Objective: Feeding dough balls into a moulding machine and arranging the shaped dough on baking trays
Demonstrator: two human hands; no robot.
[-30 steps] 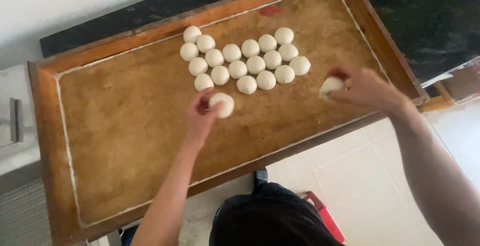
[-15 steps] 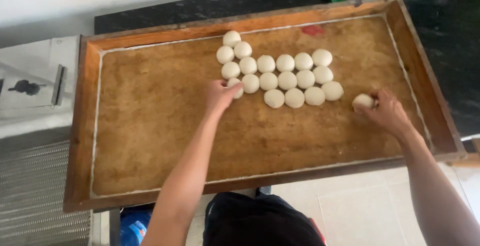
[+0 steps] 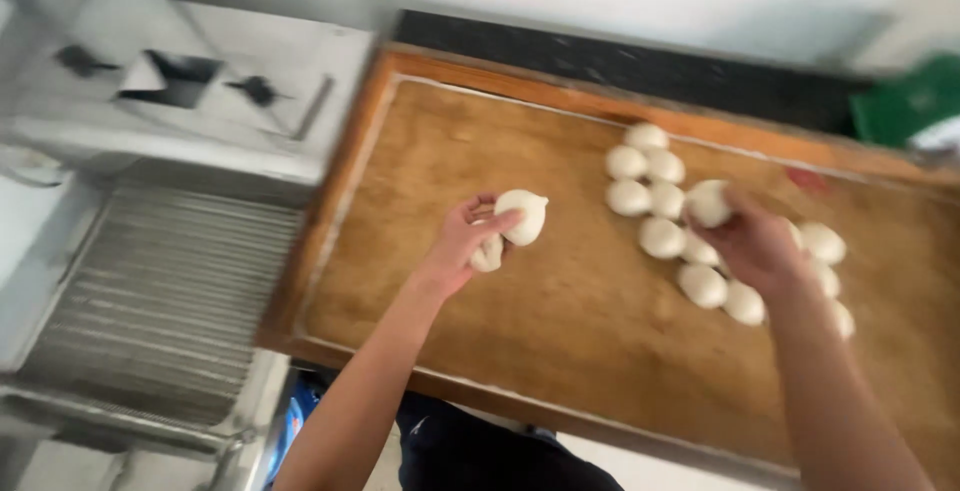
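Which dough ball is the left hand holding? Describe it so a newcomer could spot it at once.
Start at the big wooden tray. Left of the clustered dough balls, the left hand grips one dough ball in its fingers. Unlike its neighbours, it is held apart from the group rather than lying among them.

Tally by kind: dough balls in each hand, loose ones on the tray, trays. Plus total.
Dough balls in left hand: 2
Dough ball in right hand: 1
Loose dough balls on wooden tray: about 11; blur and the right hand hide some
Wooden tray: 1
Total: about 15
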